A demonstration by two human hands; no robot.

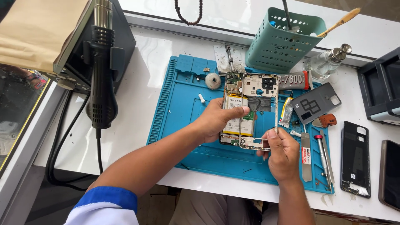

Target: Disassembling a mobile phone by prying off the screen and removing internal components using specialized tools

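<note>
An opened phone [234, 109] with its battery and circuit board exposed lies on a blue work mat [183, 112]. My left hand [216, 121] rests on the phone's left side, thumb across the battery. My right hand [281, 154] pinches the lower right corner of a pale metal mid-frame [259, 83] that is tilted up off the phone's right half.
A hot-air gun [102, 71] hangs on its black station at the left. Behind the mat stands a teal tool basket [279, 41], with a glass bottle [327, 62] and a glue tube [296, 81] next to it. A screwdriver [323, 152], a pry tool, back covers [355, 158] and another phone lie at the right.
</note>
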